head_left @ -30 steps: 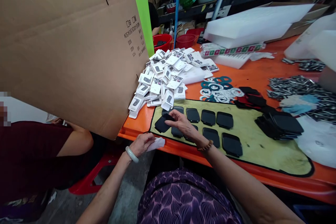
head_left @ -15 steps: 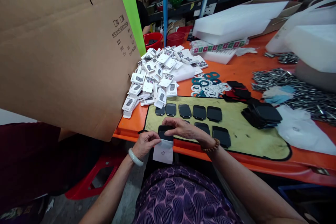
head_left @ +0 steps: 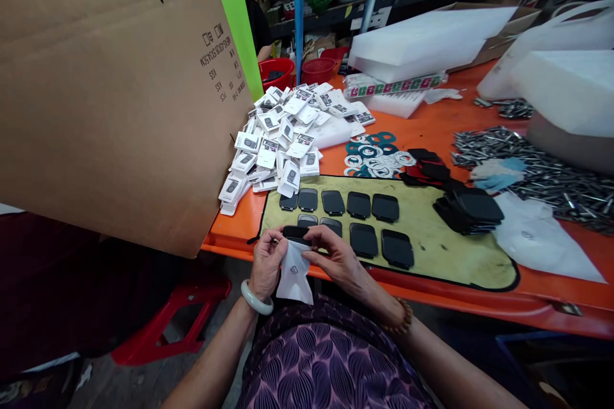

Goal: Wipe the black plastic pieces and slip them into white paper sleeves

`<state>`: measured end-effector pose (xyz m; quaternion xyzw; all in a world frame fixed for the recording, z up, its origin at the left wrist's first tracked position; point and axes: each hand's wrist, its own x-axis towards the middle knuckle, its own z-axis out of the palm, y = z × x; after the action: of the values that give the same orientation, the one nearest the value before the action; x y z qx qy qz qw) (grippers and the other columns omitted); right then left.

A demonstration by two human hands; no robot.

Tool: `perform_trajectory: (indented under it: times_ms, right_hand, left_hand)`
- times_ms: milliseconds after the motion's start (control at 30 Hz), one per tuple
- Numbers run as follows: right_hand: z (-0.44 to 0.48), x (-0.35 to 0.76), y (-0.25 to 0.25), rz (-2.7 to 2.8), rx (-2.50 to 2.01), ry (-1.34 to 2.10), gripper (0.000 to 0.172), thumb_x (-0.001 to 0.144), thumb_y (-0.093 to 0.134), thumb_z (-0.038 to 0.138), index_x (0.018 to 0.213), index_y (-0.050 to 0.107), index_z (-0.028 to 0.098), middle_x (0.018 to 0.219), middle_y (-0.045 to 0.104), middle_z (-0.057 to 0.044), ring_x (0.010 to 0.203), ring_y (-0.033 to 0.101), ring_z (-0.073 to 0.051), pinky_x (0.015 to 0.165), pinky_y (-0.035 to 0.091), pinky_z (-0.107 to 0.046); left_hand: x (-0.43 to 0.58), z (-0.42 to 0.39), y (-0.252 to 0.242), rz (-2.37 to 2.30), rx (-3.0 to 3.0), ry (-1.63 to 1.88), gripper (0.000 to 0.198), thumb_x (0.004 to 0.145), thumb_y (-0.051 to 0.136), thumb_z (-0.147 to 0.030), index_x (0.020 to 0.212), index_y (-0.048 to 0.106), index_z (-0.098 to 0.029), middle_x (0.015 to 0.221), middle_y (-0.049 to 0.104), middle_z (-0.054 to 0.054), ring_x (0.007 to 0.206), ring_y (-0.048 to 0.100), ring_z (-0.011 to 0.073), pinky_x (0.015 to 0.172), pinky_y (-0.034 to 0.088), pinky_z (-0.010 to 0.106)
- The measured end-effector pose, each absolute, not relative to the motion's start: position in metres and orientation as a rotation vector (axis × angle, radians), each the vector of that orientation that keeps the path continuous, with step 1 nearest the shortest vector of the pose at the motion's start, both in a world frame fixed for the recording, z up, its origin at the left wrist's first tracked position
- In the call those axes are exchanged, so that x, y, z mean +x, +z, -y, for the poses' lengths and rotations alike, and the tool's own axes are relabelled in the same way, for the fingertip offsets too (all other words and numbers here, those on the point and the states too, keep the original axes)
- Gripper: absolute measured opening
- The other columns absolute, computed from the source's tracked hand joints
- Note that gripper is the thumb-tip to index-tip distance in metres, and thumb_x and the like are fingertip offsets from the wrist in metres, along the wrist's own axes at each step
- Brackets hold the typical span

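Note:
A small white plastic bag [head_left: 293, 278] with a printed triangular mark hangs between my hands at the table's front edge. A flat black rounded-square pad [head_left: 296, 234] is partly in its mouth, its upper end sticking out. My left hand [head_left: 267, 263] pinches the bag's left edge beside the pad. On the other side, my right hand [head_left: 339, 263] is closed at the bag's right edge and the pad, thumb and fingers together. Beyond them, similar black pads [head_left: 359, 204] lie in two rows on a yellowish mat [head_left: 436, 249].
A heap of small white boxes [head_left: 283, 134] stands behind the mat, beside a big cardboard box [head_left: 119, 108] at left. Green and white rings [head_left: 377, 156], stacked black pads [head_left: 467, 211], white bags [head_left: 542, 236] and metal parts [head_left: 537, 166] lie rightward. A red stool [head_left: 173, 319] stands below left.
The black pad has slid down into the bag's mouth. My right hand has moved down from above the pad to the bag's right edge, and my left hand has shifted slightly right.

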<state>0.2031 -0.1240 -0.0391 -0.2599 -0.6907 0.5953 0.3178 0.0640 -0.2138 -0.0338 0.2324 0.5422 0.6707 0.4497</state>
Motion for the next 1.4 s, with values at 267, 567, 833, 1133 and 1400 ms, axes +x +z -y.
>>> perform_trajectory:
  times_ms: [267, 567, 833, 1133, 1400]
  right_hand:
    - [0.125, 0.202, -0.021, 1.879, -0.623, 1.438, 0.019, 0.086, 0.056, 0.034, 0.07, 0.053, 0.023, 0.077, 0.057, -0.005, 0.097, 0.056, -0.024, 0.079, 0.044, -0.034]
    - [0.12, 0.196, -0.028, 1.642, -0.646, 1.632, 0.019, 0.087, 0.057, 0.041, 0.083, 0.054, 0.022, 0.092, 0.062, -0.005, 0.087, 0.058, -0.018, 0.078, 0.047, -0.031]
    - [0.122, 0.193, -0.03, 1.638, -0.673, 1.753, 0.027, 0.081, 0.064, 0.046, 0.074, 0.056, 0.021, 0.075, 0.057, -0.001, 0.069, 0.051, -0.015, 0.064, 0.043, -0.028]
    - [0.106, 0.175, -0.043, 1.268, -0.786, 1.915, 0.04, 0.071, 0.071, 0.056, 0.076, 0.052, 0.021, 0.062, 0.057, 0.004, 0.055, 0.053, -0.011, 0.056, 0.048, -0.026]
    - [0.078, 0.226, -0.061, 1.427, -1.053, 1.485, 0.032, 0.076, 0.062, 0.053, 0.078, 0.053, 0.022, 0.065, 0.058, 0.001, 0.057, 0.055, -0.014, 0.056, 0.048, -0.029]
  left_hand:
    - [0.063, 0.216, -0.005, -1.284, 0.595, 1.586, 0.033, 0.069, 0.075, -0.041, 0.073, 0.052, -0.018, 0.117, 0.06, 0.006, 0.069, 0.05, 0.0094, 0.06, 0.037, 0.021]
    - [0.06, 0.21, -0.006, -1.22, 0.522, 1.686, 0.032, 0.069, 0.078, -0.038, 0.074, 0.054, -0.017, 0.09, 0.059, 0.0, 0.076, 0.052, 0.0098, 0.07, 0.042, 0.021]
    - [0.05, 0.206, -0.011, -1.219, 0.554, 1.617, 0.03, 0.073, 0.075, -0.037, 0.076, 0.053, -0.017, 0.101, 0.059, 0.003, 0.089, 0.06, 0.0141, 0.074, 0.046, 0.023]
    - [0.026, 0.194, -0.044, -1.619, 0.784, 1.5, 0.03, 0.079, 0.062, -0.045, 0.077, 0.051, -0.017, 0.087, 0.062, 0.002, 0.066, 0.051, 0.0091, 0.062, 0.041, 0.02]
    - [-0.031, 0.143, -0.077, -2.25, 1.102, 1.136, 0.018, 0.077, 0.049, -0.034, 0.065, 0.046, -0.021, 0.062, 0.049, -0.003, 0.061, 0.048, 0.014, 0.06, 0.039, 0.024]
